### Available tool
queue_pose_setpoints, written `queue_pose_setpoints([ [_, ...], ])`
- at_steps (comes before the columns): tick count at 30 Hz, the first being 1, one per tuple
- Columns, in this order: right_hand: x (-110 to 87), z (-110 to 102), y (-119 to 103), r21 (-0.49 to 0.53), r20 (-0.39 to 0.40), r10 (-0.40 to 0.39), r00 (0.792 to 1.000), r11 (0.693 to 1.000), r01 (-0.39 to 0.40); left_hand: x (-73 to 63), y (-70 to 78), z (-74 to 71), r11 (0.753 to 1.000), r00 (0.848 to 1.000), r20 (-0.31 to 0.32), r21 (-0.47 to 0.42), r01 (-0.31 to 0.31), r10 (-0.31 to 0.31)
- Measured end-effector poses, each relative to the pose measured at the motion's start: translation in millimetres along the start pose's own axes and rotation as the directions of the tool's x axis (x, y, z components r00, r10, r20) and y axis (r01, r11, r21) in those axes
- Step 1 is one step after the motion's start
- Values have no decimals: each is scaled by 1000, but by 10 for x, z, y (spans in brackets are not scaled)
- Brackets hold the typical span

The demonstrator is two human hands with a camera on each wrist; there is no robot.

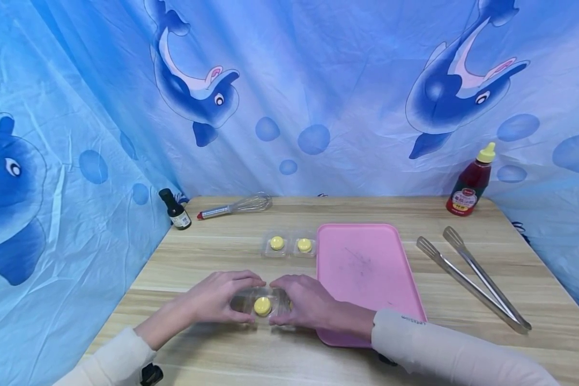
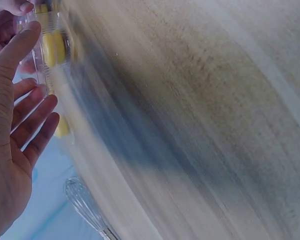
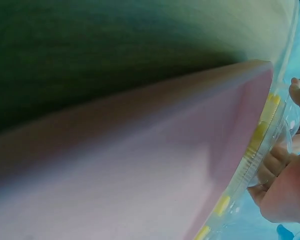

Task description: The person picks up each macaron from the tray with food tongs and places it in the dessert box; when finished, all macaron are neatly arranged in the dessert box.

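Observation:
Between the two hands is a clear plastic box [image 1: 275, 306] with a yellow macaron [image 1: 262, 306] inside. My left hand [image 1: 220, 298] grips its left side, thumb near and fingers at the far edge. On the opposite side my right hand [image 1: 305, 302] holds the box, and its fingers partly cover a second yellow piece. In the left wrist view the macaron [image 2: 54, 48] shows edge-on behind the thumb. Farther back, two more yellow macarons, one on the left [image 1: 277, 243] and one on the right [image 1: 304, 245], sit in clear plastic.
A pink tray [image 1: 364, 268] lies under the right forearm. Metal tongs [image 1: 477, 279] rest to its right. A red sauce bottle [image 1: 469, 185] stands at the back right, a dark bottle [image 1: 175, 210] at the back left, beside a whisk [image 1: 236, 206]. A dolphin-print curtain [image 1: 289, 96] hangs behind.

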State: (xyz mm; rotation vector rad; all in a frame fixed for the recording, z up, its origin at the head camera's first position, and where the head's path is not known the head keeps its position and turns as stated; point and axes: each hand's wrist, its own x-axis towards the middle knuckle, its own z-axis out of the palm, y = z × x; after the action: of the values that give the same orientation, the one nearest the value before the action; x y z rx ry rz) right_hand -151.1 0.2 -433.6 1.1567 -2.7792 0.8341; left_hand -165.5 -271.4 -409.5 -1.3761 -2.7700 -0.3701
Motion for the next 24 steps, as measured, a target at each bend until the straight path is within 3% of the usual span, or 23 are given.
queue_pose_setpoints([
  [18,35,27,-41,2,18,40,999,999,-40,11,60,-10,999,997,64,1,33,-33],
  [24,28,10,-19,21,51,36,998,999,-37,-4,45,15,1000,999,43,15,21,-22],
])
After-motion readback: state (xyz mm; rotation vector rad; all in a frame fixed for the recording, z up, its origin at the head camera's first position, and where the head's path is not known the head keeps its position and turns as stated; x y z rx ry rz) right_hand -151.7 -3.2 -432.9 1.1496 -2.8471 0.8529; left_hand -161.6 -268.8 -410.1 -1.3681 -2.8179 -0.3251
